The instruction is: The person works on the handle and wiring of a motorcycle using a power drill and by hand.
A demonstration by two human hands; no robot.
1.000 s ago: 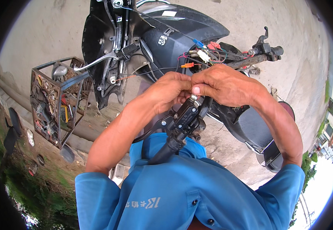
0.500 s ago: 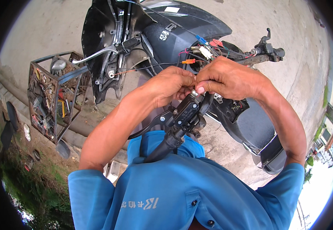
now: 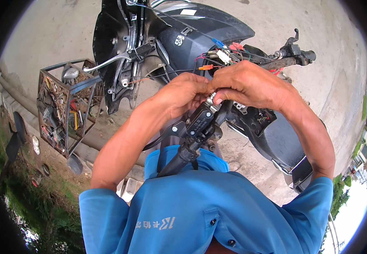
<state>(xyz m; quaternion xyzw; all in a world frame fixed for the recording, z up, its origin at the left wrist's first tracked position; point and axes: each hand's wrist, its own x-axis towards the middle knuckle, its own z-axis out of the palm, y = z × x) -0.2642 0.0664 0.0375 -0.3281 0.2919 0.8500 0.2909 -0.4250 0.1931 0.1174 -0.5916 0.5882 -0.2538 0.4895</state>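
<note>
My left hand (image 3: 187,94) and my right hand (image 3: 249,86) meet over the end of a black brake master cylinder (image 3: 200,119) on the handlebar. At that end a small silver metal fitting (image 3: 211,99) shows just under my right thumb. My right thumb and fingers are closed in a pinch at the fitting. Curled inward beside it, my left fingers are closed, and what they hold is hidden behind the knuckles. A black brake lever (image 3: 160,139) runs off to the left, and the black grip (image 3: 173,166) points toward my body.
Bundled wires with an orange connector (image 3: 206,67) and a white connector (image 3: 223,57) lie just beyond my hands. The scooter's dark body panel (image 3: 217,25) stands behind, with the other handlebar end (image 3: 304,57) at right. At left is a metal-framed tool rack (image 3: 69,89).
Both hands stay together at the master cylinder's end, with small shifts in the fingers. More of the silver fitting shows now. The whole view has shifted slightly.
</note>
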